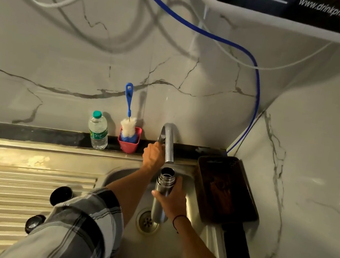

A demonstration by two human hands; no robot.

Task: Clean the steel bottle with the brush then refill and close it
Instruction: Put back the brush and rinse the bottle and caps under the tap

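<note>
The steel bottle [161,197] stands upright over the sink basin [133,179], uncapped, its mouth just below the spout of the steel tap [169,142]. My right hand [171,198] is wrapped around its upper body. My left hand [153,153] grips the tap's handle at the base of the tap. No water stream is visible. The blue-handled bottle brush [127,116] stands bristles-down in a pink cup [128,142] on the ledge behind the sink. Two black caps lie on the drainboard: a larger cap [61,195] and a smaller cap [34,223], both partly hidden by my sleeve.
A clear plastic water bottle [98,131] with a green cap stands left of the pink cup. A dark wooden cutting board [225,188] leans on the sink's right edge. The ribbed drainboard [6,191] fills the left. A blue hose [254,93] and a water purifier [321,12] hang above.
</note>
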